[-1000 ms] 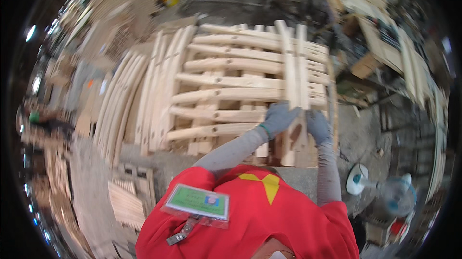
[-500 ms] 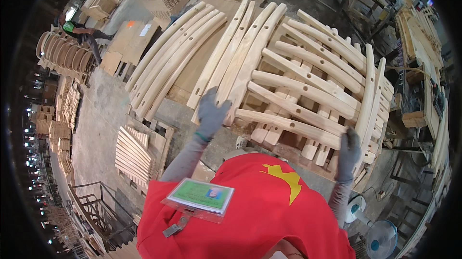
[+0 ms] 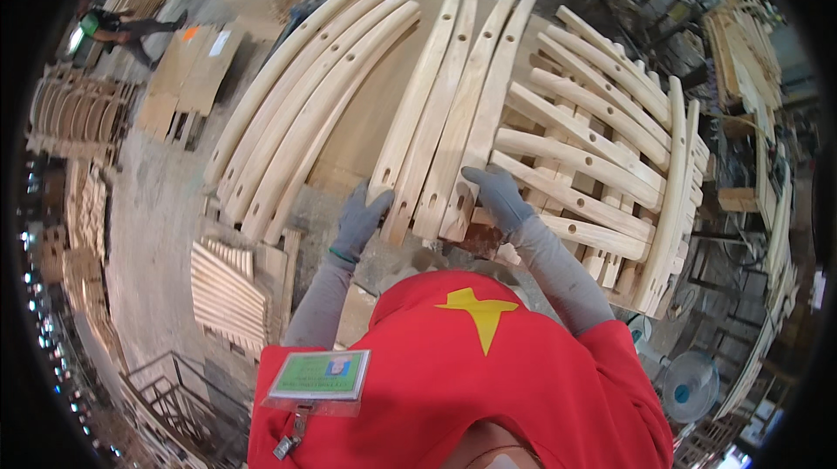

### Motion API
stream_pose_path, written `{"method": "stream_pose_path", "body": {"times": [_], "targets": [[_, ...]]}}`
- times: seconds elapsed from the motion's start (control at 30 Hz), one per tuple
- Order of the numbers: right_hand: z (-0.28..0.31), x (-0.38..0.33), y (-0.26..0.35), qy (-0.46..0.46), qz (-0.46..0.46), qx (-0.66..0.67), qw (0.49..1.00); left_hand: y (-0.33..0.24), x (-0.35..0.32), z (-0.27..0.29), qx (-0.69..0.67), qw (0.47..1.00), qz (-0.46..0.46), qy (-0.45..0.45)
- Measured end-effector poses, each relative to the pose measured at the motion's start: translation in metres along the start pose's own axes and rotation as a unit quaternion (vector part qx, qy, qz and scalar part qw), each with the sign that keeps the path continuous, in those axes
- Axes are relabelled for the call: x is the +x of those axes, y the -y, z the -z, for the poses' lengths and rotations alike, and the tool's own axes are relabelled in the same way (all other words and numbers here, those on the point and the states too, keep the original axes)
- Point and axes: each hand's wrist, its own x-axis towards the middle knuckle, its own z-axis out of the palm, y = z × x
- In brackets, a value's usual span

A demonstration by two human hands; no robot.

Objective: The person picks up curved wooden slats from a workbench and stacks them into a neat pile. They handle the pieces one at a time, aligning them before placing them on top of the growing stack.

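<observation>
left hand (image 3: 359, 223) has its grip kinda spread by the leftmost of four pale wooden slats (image 3: 468, 107) lying mid-frame; right hand (image 3: 504, 199) is spread too, at the rightmost; more curved slats (image 3: 301, 103) upper left

hands (image 3: 357, 223): 2; middle slats (image 3: 472, 105): 4; badge (image 3: 320, 375): 1; fan (image 3: 690, 386): 1; co-worker (image 3: 109, 35): 1

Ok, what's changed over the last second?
The left hand and right hand have come away from the two lengthwise pieces at right and moved left: the left is now at the left side of the four-piece row, near its lower end, the right at its right side. The crosswise pieces and curved pieces appear unmoved.
</observation>
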Motion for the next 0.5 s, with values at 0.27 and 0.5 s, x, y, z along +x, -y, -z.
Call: {"method": "stream_pose_path", "body": {"times": [0.27, 0.5], "targets": [[-0.028, 0.031, -0.033, -0.054, 0.119, -0.214, 0.968, 0.007, 0.025, 0.007, 0.143, 0.988, 0.027, -0.044], [-0.1, 0.041, -0.011, -0.026, 0.028, 0.029, 0.999, -0.011, 0.069, 0.095, 0.189, 0.981, 0.028, 0.033]]}}
